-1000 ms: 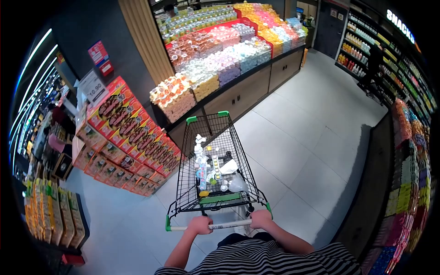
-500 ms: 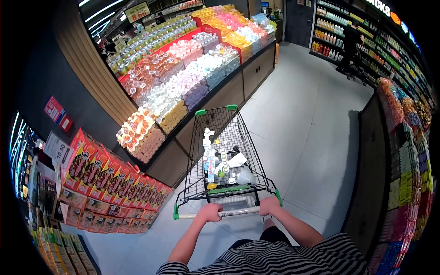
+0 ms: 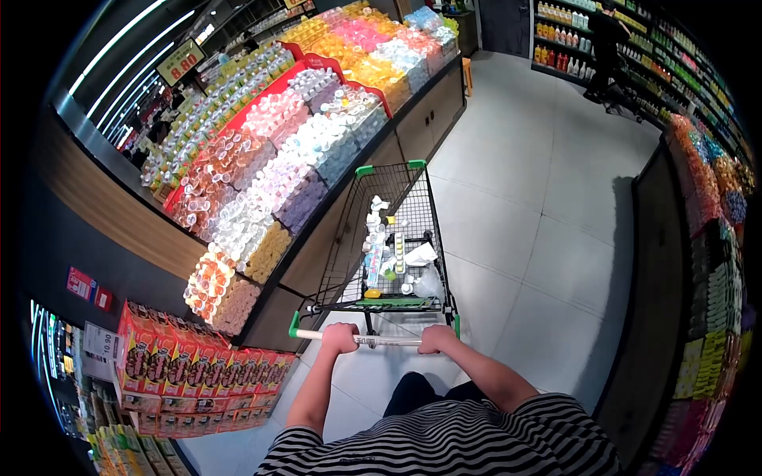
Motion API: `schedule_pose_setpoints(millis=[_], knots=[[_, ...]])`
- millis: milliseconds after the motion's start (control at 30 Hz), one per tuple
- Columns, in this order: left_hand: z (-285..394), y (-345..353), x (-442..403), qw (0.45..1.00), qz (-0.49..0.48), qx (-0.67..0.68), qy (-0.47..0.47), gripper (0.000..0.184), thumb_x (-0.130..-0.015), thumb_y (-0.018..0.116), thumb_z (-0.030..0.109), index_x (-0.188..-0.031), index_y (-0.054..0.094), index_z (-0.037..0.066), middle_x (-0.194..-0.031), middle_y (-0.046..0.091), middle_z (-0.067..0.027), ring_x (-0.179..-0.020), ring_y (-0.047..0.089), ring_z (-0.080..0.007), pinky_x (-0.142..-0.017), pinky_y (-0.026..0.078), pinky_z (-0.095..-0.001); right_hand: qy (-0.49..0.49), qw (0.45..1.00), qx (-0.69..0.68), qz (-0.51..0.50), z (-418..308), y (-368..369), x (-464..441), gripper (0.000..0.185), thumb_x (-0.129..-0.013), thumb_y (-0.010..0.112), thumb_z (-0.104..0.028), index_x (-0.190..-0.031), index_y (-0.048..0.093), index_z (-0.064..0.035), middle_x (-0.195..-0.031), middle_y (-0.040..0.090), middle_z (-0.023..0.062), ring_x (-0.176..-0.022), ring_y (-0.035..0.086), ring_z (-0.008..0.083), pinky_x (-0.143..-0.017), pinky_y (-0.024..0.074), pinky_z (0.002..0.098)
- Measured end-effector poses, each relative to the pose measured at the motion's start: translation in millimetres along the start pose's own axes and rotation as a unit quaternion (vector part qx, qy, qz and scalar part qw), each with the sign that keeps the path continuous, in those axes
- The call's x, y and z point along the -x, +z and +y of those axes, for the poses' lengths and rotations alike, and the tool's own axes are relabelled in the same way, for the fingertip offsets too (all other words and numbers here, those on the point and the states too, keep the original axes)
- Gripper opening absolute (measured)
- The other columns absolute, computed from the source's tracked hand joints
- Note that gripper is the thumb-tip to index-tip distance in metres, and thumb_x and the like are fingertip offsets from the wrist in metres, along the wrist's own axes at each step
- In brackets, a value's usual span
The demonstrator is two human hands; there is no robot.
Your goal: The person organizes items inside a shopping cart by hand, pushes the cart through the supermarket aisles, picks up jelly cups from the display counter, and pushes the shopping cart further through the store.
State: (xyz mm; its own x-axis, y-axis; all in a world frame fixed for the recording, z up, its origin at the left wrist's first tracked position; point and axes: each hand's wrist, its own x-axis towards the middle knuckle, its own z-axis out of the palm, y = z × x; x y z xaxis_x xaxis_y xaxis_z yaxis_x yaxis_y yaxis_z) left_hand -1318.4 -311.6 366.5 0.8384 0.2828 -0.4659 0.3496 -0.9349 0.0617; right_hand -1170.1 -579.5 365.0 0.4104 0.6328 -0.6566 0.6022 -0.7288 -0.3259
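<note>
A black wire shopping cart (image 3: 327,270) with green corner pieces stands in front of me. My left hand (image 3: 340,338) is wrapped round its pale handlebar (image 3: 386,340) near the left end. Closer to the right end, my right hand (image 3: 439,339) grips the same bar. Several goods lie on the cart's floor: a clear plastic bag (image 3: 429,283), a white packet (image 3: 421,254), a yellow item (image 3: 373,293) and a row of small white and yellow pieces (image 3: 399,252). White bottle-like items (image 3: 375,226) lie along the left side, too small to name exactly.
A long counter of colourful small cups (image 3: 305,147) runs along the left. Nearer on that side are stacked red boxes (image 3: 186,357) with a price sign (image 3: 103,345). Bagged goods fill a shelf (image 3: 706,317) on the right. A person in dark clothes (image 3: 608,51) stands by far bottle shelves.
The view has shifted forward and turned, with the cart now closer to the cup counter in the picture. Both hands remain on the handlebar. The red boxes sit lower in view.
</note>
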Motion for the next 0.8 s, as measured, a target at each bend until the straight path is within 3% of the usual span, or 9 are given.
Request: schedule_pose_setpoints(millis=[100,133,233,267,467,567,600,700,800], knots=[[12.1,-31.5,-60.1,1.0,0.008,0.007,0.012,0.024,-0.069,0.063,0.025,-0.09,0.073,0.022,-0.09,0.073,-0.0056,-0.089,0.07,-0.0264,-0.079,0.055,-0.0406,0.019,0.998,-0.038,-0.043,30.6,-48.5,-28.9,0.034,-0.064,0.063,-0.036,-0.077,0.074,-0.007,-0.076,0.073,0.0089,-0.076,0.071,0.0251,-0.07,0.0564,0.039],[14.2,-40.3,-79.2,1.0,0.018,0.009,0.021,0.023,-0.068,0.063,0.026,-0.09,0.072,0.022,-0.089,0.073,-0.0039,-0.089,0.069,-0.026,-0.078,0.056,-0.0414,0.023,0.998,-0.03,-0.052,39.8,-61.5,-41.0,0.038,-0.066,0.064,-0.039,-0.083,0.075,-0.0068,-0.084,0.074,0.0114,-0.082,0.071,0.027,-0.073,0.0567,0.0395],[22.6,-69.5,-133.5,0.996,0.067,0.034,0.045,0.021,-0.067,0.064,0.025,-0.087,0.071,0.02,-0.086,0.072,-0.0043,-0.086,0.069,-0.0262,-0.074,0.055,-0.0414,0.018,0.999,0.008,0.05,69.2,-88.2,-77.7,0.04,-0.067,0.064,-0.039,-0.09,0.076,-0.0071,-0.092,0.073,0.0143,-0.087,0.071,0.029,-0.076,0.0568,0.0402],[24.5,-78.3,-154.6,0.994,0.081,0.045,0.052,0.021,-0.066,0.065,0.025,-0.085,0.071,0.02,-0.085,0.072,-0.0045,-0.085,0.069,-0.0264,-0.073,0.054,-0.0416,0.046,0.998,0.016,0.03,75.1,-107.6,-83.7,0.038,-0.069,0.065,-0.037,-0.094,0.076,-0.0107,-0.096,0.073,0.0153,-0.089,0.07,0.031,-0.08,0.0565,0.0409],[39.2,-130.8,-266.8,0.991,0.094,0.057,0.081,0.018,-0.066,0.064,0.021,-0.082,0.07,0.018,-0.08,0.071,-0.0088,-0.079,0.07,-0.0282,-0.07,0.054,-0.0419,0.056,0.983,0.049,0.166,117.1,-188.1,-128.6,0.031,-0.072,0.064,-0.032,-0.097,0.076,-0.0186,-0.092,0.073,0.0114,-0.088,0.07,0.0311,-0.08,0.0565,0.042],[50.0,-149.4,-331.2,0.988,0.107,0.061,0.098,0.019,-0.067,0.064,0.021,-0.084,0.072,0.018,-0.079,0.072,-0.0093,-0.078,0.07,-0.0288,-0.069,0.055,-0.042,0.123,0.986,0.082,0.076,141.5,-230.8,-167.9,0.034,-0.073,0.065,-0.031,-0.099,0.075,-0.0124,-0.098,0.072,0.0121,-0.094,0.07,0.0286,-0.082,0.0568,0.0412],[51.0,-157.7,-350.4,0.987,0.113,0.059,0.102,0.019,-0.067,0.064,0.02,-0.085,0.072,0.018,-0.078,0.072,-0.0092,-0.078,0.07,-0.0288,-0.069,0.055,-0.0419,0.129,0.984,0.083,0.094,157.6,-233.8,-186.7,0.031,-0.07,0.065,-0.03,-0.094,0.076,-0.0147,-0.093,0.073,0.013,-0.087,0.07,0.0305,-0.078,0.0568,0.042],[56.4,-183.8,-393.0,0.985,0.126,0.058,0.1,0.016,-0.067,0.066,0.018,-0.082,0.071,0.018,-0.077,0.071,-0.0088,-0.078,0.07,-0.0285,-0.07,0.053,-0.0414,0.141,0.988,0.052,0.043,162.4,-283.3,-201.5,0.033,-0.068,0.065,-0.026,-0.093,0.075,-0.0071,-0.1,0.073,0.0147,-0.094,0.07,0.0306,-0.081,0.0568,0.0419],[59.8,-190.4,-429.3,0.975,0.174,0.087,0.105,0.014,-0.067,0.068,0.015,-0.08,0.068,0.019,-0.075,0.069,-0.0074,-0.075,0.067,-0.0278,-0.071,0.048,-0.0413,0.138,0.99,0.023,0.005,170.6,-311.2,-215.1,0.033,-0.067,0.065,-0.026,-0.09,0.075,-0.0056,-0.095,0.073,0.0155,-0.09,0.07,0.0314,-0.079,0.0573,0.0423]])
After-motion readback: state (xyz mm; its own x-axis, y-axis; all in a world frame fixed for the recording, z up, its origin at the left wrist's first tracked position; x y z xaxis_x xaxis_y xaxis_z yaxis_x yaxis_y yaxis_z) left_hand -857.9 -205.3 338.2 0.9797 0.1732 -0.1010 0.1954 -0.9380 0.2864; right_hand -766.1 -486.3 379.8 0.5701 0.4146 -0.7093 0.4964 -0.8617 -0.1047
